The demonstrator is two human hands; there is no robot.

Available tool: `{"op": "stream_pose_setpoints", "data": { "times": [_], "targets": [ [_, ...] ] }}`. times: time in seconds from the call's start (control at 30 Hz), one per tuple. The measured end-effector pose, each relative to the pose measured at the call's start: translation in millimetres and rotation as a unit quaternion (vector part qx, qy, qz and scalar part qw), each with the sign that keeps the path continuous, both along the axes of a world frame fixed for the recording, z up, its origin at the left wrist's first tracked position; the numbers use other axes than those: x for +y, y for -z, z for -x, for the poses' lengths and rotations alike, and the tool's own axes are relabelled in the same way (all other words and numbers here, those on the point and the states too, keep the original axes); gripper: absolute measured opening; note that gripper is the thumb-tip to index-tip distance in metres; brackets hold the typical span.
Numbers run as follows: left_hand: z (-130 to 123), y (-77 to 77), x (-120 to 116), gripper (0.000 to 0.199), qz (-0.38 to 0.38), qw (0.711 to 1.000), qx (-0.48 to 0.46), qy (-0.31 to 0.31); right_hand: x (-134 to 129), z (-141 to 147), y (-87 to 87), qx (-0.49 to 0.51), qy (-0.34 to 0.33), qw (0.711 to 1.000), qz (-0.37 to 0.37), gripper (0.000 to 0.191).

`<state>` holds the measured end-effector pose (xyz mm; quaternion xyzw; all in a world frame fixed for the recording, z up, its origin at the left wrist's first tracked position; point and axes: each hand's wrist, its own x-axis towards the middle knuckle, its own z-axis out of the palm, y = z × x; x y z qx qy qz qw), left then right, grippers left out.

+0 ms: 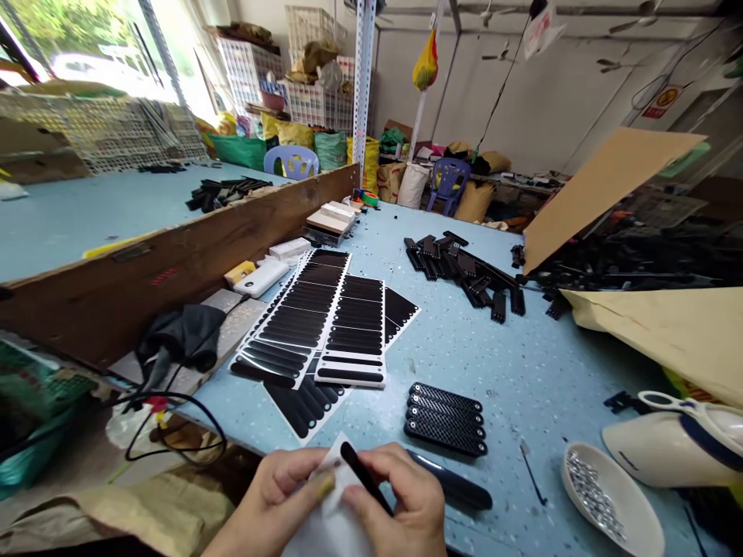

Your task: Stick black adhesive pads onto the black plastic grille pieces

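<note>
Low at the front edge of the table, both hands pinch a white sticker backing sheet [330,522] that carries a long black strip [363,473]. My left hand [287,495] is closed on the left side of the sheet, thumb on top. My right hand [406,499] grips the other side along the black strip, its thumb pressing the paper. Whether the strip is partly peeled, I cannot tell. Just beyond my right hand lies a dark, smooth handle-like tool [456,481], partly hidden. Several black textured bars [446,418] lie side by side behind it.
Sheets of black strip stickers [354,329] overlap at centre left. A pile of black plastic parts [464,271] lies farther back. At right are a white dish [638,514] of small metal pieces and a pale jug [667,449]. A wooden divider [174,255] borders the left.
</note>
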<state>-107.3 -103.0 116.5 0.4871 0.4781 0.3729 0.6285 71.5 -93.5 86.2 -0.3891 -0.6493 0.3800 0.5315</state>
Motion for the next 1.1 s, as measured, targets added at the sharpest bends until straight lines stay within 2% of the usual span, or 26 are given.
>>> {"op": "stream_pose_setpoints", "data": {
  "times": [0.1,0.2,0.27,0.33,0.43,0.5,0.6,0.63,0.7,0.8,0.83,0.87,0.93,1.0,1.07,1.1],
  "targets": [
    [-2,-4.6,-3,0.03,0.009,1.0,-0.02,-0.017,-1,0,-0.2,0.016,-0.02,0.999,0.026,0.022],
    [1,2.6,-10,0.027,-0.004,0.997,0.036,-0.062,-4,1,-0.5,0.037,-0.038,0.997,0.049,0.02],
    [5,10.2,-15,0.023,-0.01,0.991,0.087,-0.099,-7,3,0.0,0.083,-0.073,0.987,0.114,0.021],
    [6,15.9,-17,0.022,0.0,0.985,0.117,-0.123,-9,7,1.9,0.159,-0.101,0.957,0.219,0.035],
    [4,15.7,-14,0.024,0.024,0.988,0.1,-0.113,-8,9,3.1,0.265,-0.069,0.905,0.327,0.038],
    [2,8.6,-8,0.024,0.04,0.994,0.051,-0.082,0,3,-2.5,0.306,-0.032,0.887,0.345,0.032],
    [2,-11.5,9,0.025,0.072,0.996,-0.018,-0.051,20,-29,-24.4,0.371,0.019,0.866,0.335,0.023],
    [4,-20.3,17,0.025,0.067,0.996,-0.025,-0.06,26,-43,-33.9,0.396,0.042,0.862,0.315,0.02],
    [9,-39.5,39,0.026,0.016,0.993,-0.007,-0.117,33,-74,-51.3,0.416,0.09,0.873,0.239,0.016],
    [18,-64.7,88,0.037,-0.142,0.956,0.093,-0.237,32,-107,-63.2,0.366,0.187,0.906,0.105,0.016],
    [22,-69.8,107,0.04,-0.197,0.933,0.162,-0.254,30,-114,-61.9,0.327,0.214,0.918,0.073,0.014],
    [26,-72.7,127,0.041,-0.219,0.92,0.187,-0.264,26,-118,-58.3,0.279,0.234,0.93,0.049,0.012],
    [34,-72.3,165,0.042,-0.238,0.9,0.227,-0.286,18,-123,-46.2,0.163,0.248,0.954,0.03,0.012],
    [42,-66.9,193,0.041,-0.234,0.882,0.277,-0.303,11,-129,-32.5,0.046,0.244,0.968,0.033,0.012],
    [45,-61.6,201,0.037,-0.235,0.859,0.328,-0.314,4,-134,-22.1,-0.048,0.237,0.97,0.031,0.01],
    [43,-60.1,196,0.038,-0.249,0.842,0.358,-0.32,1,-137,-18.9,-0.086,0.234,0.968,0.028,0.01]
  ]
}}
